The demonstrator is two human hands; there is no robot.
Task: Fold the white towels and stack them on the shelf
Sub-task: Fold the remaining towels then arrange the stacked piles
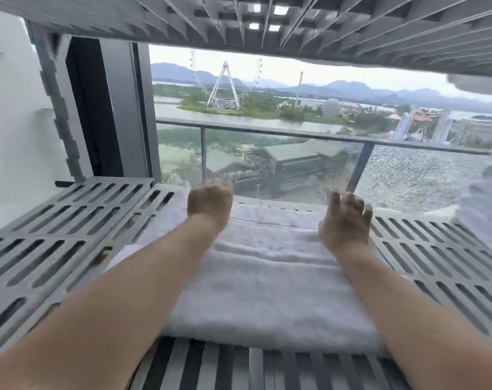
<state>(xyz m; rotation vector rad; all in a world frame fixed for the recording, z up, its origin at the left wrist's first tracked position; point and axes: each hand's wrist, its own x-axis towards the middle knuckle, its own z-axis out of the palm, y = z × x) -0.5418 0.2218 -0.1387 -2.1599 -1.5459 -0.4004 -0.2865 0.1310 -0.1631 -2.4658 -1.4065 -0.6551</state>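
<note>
One folded towel (267,277) on slotted shelf (56,220), hands (210,204) (344,223) over it

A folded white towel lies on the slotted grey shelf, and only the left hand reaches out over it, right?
Not quite: both hands reach over it, the left hand and the right hand. The head view shows this; the towel does lie on the slotted grey shelf.

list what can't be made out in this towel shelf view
Head view:
- left hand: fingers blurred, grip on folded towel unclear
- its sides: hidden under forearms
- white cloth, right: blurred, cut by frame edge
- upper shelf: only its underside shows
</note>
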